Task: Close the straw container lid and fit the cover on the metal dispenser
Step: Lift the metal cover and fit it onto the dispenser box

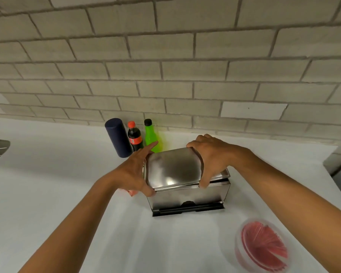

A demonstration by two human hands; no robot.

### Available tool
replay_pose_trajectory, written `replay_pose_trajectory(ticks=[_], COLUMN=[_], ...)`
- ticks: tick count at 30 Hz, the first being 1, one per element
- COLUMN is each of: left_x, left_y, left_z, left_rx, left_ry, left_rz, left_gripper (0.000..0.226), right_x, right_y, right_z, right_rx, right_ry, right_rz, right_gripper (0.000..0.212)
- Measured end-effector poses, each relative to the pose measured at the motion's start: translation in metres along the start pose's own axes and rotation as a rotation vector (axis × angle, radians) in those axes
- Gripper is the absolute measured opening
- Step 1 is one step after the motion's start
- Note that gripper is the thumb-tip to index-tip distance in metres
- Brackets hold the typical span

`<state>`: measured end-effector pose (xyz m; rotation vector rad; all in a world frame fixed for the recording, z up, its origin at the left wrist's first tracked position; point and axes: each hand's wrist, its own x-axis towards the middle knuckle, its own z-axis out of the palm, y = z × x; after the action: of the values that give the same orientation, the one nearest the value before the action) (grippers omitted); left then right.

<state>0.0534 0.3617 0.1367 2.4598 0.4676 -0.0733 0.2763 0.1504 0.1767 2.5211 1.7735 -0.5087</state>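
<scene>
Seating the curved, shiny steel cover (pixel 173 167) squarely on the boxy stainless metal dispenser (pixel 189 196) is the step in hand, as we judge it, and the cover already rests on the dispenser's top, seemingly a little skewed. Our left hand (pixel 135 174) is spread flat against the cover's left end, and our right hand (pixel 209 158) is curled over its right end, fingers hooked down the front edge. We should press evenly from both ends, line the cover's rim with the dispenser's walls, then ease it down until no gap shows. Pushing one end first could jam it. Nearer us and to the dispenser's right, the round clear plastic straw container (pixel 262 247) of red straws lies on the white surface (pixel 67 174); whether its lid is shut we cannot tell.
</scene>
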Motion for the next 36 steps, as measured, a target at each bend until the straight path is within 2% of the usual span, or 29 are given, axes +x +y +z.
replay_pose_trajectory(ticks=[19,36], left_x=[0.003,0.013], left_y=[-0.019,-0.015], left_z=[0.005,0.010], left_rx=[-0.147,-0.074], left_ry=[-0.068,-0.062], left_rz=[0.008,-0.006], left_gripper=[0.155,0.157], right_x=[0.004,-0.001], right_y=[-0.007,0.004], right_z=[0.004,0.008], right_rx=[-0.022,0.032], right_ry=[-0.024,-0.054], right_rz=[0.015,0.038], right_gripper=[0.112,0.117])
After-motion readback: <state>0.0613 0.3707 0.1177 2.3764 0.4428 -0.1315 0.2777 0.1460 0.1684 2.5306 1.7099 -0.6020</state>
